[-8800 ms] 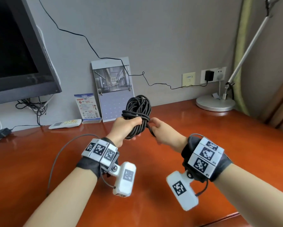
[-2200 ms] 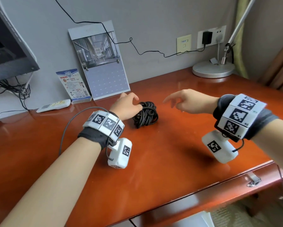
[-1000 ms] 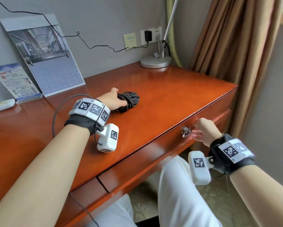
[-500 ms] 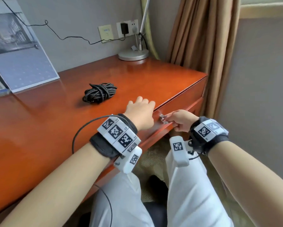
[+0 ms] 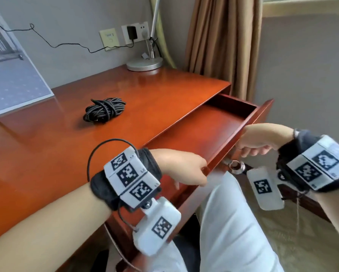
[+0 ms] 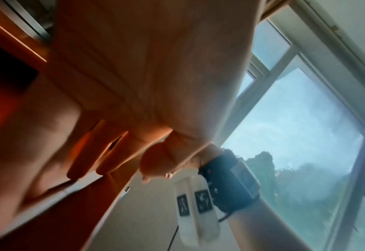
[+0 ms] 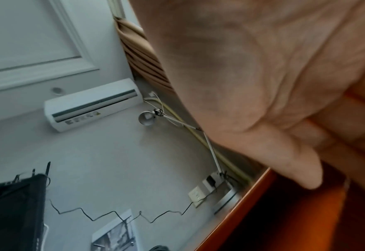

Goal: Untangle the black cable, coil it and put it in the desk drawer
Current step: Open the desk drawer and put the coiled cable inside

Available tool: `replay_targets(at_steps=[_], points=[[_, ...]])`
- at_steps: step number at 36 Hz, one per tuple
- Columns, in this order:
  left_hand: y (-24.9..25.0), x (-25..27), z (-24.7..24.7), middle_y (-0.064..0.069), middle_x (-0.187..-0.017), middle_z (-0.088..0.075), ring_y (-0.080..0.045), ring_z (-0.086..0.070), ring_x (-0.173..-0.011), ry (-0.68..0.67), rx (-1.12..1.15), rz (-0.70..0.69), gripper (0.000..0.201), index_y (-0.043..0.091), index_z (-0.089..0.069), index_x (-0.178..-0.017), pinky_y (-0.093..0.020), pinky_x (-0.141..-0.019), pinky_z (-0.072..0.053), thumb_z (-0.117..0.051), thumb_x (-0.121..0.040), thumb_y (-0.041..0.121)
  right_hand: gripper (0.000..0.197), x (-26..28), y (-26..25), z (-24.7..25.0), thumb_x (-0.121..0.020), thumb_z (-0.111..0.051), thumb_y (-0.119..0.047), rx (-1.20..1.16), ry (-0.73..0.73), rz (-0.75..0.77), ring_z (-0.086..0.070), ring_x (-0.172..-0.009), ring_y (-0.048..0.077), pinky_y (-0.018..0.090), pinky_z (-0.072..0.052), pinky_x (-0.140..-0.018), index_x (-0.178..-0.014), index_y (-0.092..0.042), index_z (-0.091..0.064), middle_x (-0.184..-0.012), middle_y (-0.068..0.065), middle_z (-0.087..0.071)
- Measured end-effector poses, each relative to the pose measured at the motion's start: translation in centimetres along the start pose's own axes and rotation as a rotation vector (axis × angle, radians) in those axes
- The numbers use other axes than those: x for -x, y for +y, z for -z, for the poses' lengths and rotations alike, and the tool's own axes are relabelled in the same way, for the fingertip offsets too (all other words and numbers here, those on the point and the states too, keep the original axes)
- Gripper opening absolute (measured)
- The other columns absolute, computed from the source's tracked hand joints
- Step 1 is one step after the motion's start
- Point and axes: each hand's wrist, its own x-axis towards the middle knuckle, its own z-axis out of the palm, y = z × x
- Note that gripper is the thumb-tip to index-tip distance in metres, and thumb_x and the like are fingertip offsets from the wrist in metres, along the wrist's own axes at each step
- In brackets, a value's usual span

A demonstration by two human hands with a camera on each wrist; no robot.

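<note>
The black cable, coiled and wrapped into a bundle, lies by itself on the red-brown desk top. The desk drawer stands pulled out and nothing lies in it. My right hand grips the top edge of the drawer front, fingers curled under it, just above the metal ring pull. My left hand lies at the drawer front's near end; its fingers look fairly straight against the wood, though that view is blurred. The right wrist view is mostly filled by my right hand.
A desk lamp's round base sits at the desk's back right, near wall sockets with a plugged charger. A calendar leans on the wall at left. Curtains hang right of the desk. My legs in white trousers are under the drawer.
The drawer was closed half a second ago and now stands pulled well out. My right hand has shifted from the ring pull to the drawer front's top edge. The cable has not moved.
</note>
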Motion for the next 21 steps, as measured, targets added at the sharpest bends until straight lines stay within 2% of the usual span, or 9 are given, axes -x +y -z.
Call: replay_targets(at_steps=[1,3,4,7,10,14,17,19,21], points=[[0.7,0.3,-0.4,-0.013,-0.119,-0.051,-0.023,-0.067,-0.068,-0.014,0.038,-0.010,0.026,0.009,-0.047,-0.117,-0.032,-0.072,-0.053,-0.040,-0.095,0.021,0.015,0.5,0.6,0.5,-0.088,-0.041,-0.002,0.003,0.016,-0.013,-0.035,-0.040,0.012,0.012,-0.021,-0.034,-0.084,-0.001,-0.056,-0.081,0.011,-0.066],[2.0,0.7,-1.1,-0.014,-0.128,-0.050,-0.028,-0.068,-0.072,-0.033,0.084,-0.011,0.039,0.003,-0.045,-0.131,-0.036,-0.080,-0.053,-0.038,-0.094,0.015,0.019,1.3,1.8,1.6,-0.088,-0.042,-0.004,0.011,0.069,-0.036,-0.038,-0.038,0.014,0.011,-0.022,-0.036,-0.081,-0.002,-0.059,-0.076,0.011,-0.070],[2.5,0.8,-1.4,-0.014,-0.131,-0.049,-0.029,-0.068,-0.074,-0.044,0.097,-0.020,0.043,0.003,-0.042,-0.135,-0.035,-0.079,-0.053,-0.039,-0.094,0.014,0.021,1.7,2.2,2.1,-0.088,-0.043,-0.005,0.023,0.117,-0.044,-0.041,-0.038,0.015,0.011,-0.024,-0.035,-0.078,-0.002,-0.062,-0.072,0.008,-0.071],[3.8,1.0,-2.2,-0.011,-0.130,-0.048,-0.024,-0.061,-0.081,-0.077,0.126,-0.105,0.047,0.006,-0.041,-0.139,-0.025,-0.066,-0.048,-0.044,-0.092,0.010,0.022,2.5,2.7,3.3,-0.088,-0.050,-0.007,0.077,0.311,0.001,-0.051,-0.045,0.018,0.015,-0.034,-0.035,-0.077,-0.002,-0.068,-0.057,0.000,-0.068],[4.8,1.0,-2.5,-0.007,-0.139,-0.040,-0.023,-0.057,-0.084,-0.142,0.165,-0.145,0.059,0.014,-0.030,-0.148,-0.022,-0.066,-0.046,-0.044,-0.092,0.006,0.016,3.0,1.4,3.8,-0.088,-0.054,-0.008,-0.030,0.334,0.098,-0.050,-0.047,0.019,0.021,-0.037,-0.045,-0.082,-0.002,-0.068,-0.045,-0.006,-0.062],[5.8,0.6,-2.6,-0.008,-0.140,-0.039,-0.020,-0.053,-0.079,-0.146,0.171,-0.169,0.059,0.016,-0.031,-0.148,-0.020,-0.063,-0.046,-0.042,-0.091,0.002,0.014,3.1,-0.8,3.7,-0.090,-0.055,-0.009,-0.223,0.295,0.235,-0.049,-0.049,0.018,0.023,-0.036,-0.049,-0.093,-0.002,-0.066,-0.062,0.001,-0.068],[5.4,0.3,-2.6,-0.010,-0.138,-0.046,-0.023,-0.054,-0.095,-0.133,0.197,-0.166,0.056,0.014,-0.034,-0.146,-0.032,-0.081,-0.052,-0.040,-0.092,0.001,0.017,2.7,-2.2,3.6,-0.090,-0.053,-0.009,-0.327,0.299,0.280,-0.048,-0.049,0.018,0.022,-0.035,-0.050,-0.099,-0.001,-0.065,-0.059,0.001,-0.066],[4.5,0.5,-2.4,-0.009,-0.138,-0.049,-0.020,-0.055,-0.110,-0.106,0.297,-0.160,0.051,0.013,-0.037,-0.144,-0.036,-0.093,-0.050,-0.039,-0.094,0.002,0.020,2.2,-2.7,3.4,-0.090,-0.052,-0.010,-0.367,0.299,0.306,-0.048,-0.051,0.018,0.023,-0.035,-0.050,-0.100,0.001,-0.065,-0.064,0.003,-0.066],[3.0,0.6,-1.5,-0.008,-0.136,-0.051,-0.020,-0.055,-0.116,-0.018,0.473,-0.133,0.046,0.011,-0.041,-0.140,-0.036,-0.091,-0.049,-0.040,-0.095,0.003,0.019,1.7,-3.1,3.3,-0.090,-0.053,-0.013,-0.399,0.301,0.332,-0.049,-0.053,0.017,0.023,-0.037,-0.050,-0.100,-0.001,-0.065,-0.068,0.003,-0.066]])
